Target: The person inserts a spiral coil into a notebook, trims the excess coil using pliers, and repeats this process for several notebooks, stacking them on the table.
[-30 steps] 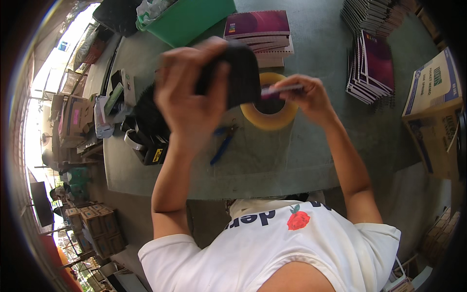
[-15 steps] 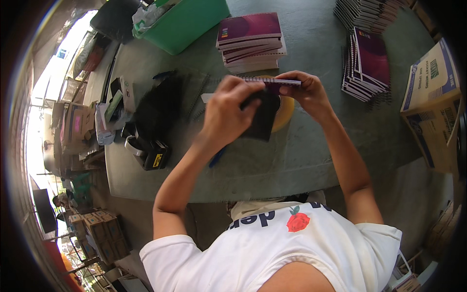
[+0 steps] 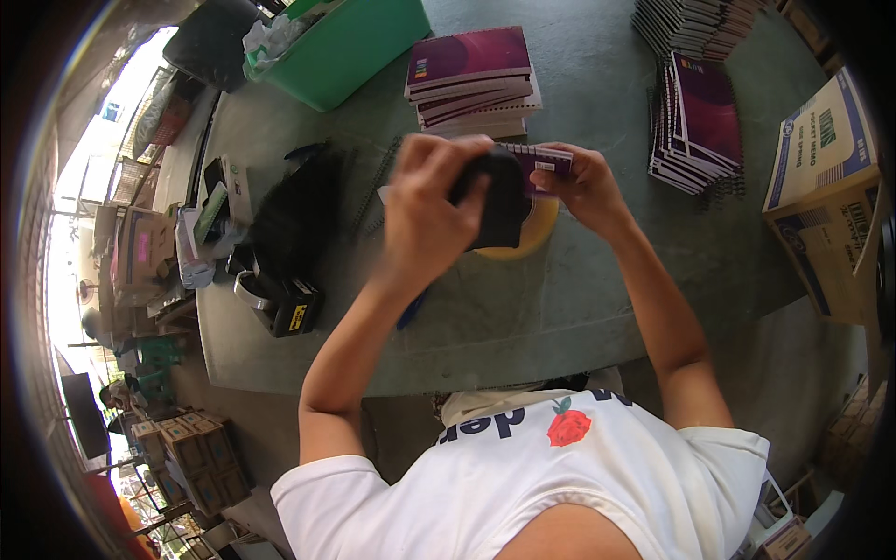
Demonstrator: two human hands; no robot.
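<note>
My right hand (image 3: 592, 190) grips the right end of a small purple spiral notebook (image 3: 546, 161), thumb on the cover and fingers behind. A white label shows near that thumb, and the wire binding runs along the top edge. My left hand (image 3: 420, 201), slightly blurred, is closed on a limp black cloth (image 3: 506, 201) that hangs over the notebook's left part and hides it. Below them, a roll of yellow tape (image 3: 534, 233) lies on the table, partly covered. Just beyond my hands rises a stack of purple notebooks (image 3: 471, 56).
On the grey-green table (image 3: 523, 317) stand a green bin (image 3: 350, 51) at far left and a black tape dispenser (image 3: 285, 303) at left, near a dark heap (image 3: 294, 201). More notebooks (image 3: 705, 112) are piled at right, beside a cardboard box (image 3: 821, 159). A blue pen-like object (image 3: 411, 310) lies near my left wrist.
The notebook has tilted from nearly edge-on, so its purple face and white label now show. My left hand has shifted slightly up and left with the black cloth.
</note>
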